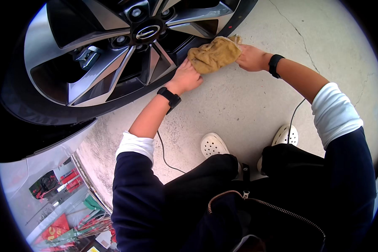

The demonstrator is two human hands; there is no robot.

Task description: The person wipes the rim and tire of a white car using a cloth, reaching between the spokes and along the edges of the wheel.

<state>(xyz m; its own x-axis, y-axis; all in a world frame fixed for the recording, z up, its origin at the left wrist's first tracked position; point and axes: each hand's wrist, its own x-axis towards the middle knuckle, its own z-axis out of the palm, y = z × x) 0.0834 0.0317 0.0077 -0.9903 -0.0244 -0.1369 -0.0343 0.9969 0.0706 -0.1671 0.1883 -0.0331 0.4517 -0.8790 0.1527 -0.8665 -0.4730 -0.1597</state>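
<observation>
A soiled yellow-brown cloth point(212, 55) is stretched between my two hands, close to the lower right side of a car tyre point(55, 115). My left hand point(186, 77) grips the cloth's left end beside the tyre, its fingertips partly hidden behind the fabric. At the other end, my right hand point(253, 58) holds the cloth over the concrete floor, with its fingers largely covered. The tyre surrounds a silver and black alloy wheel point(102, 74) with a badged centre cap point(148, 32). Through the spokes, a metal brake part point(89, 57) shows.
Cracked concrete floor point(239, 100) lies below my hands. A thin black cable point(163, 151) runs past my legs. My white clogs point(212, 145) are beneath me. Car bodywork point(60, 143) curves at left, near red and green flags point(58, 228) at the lower left.
</observation>
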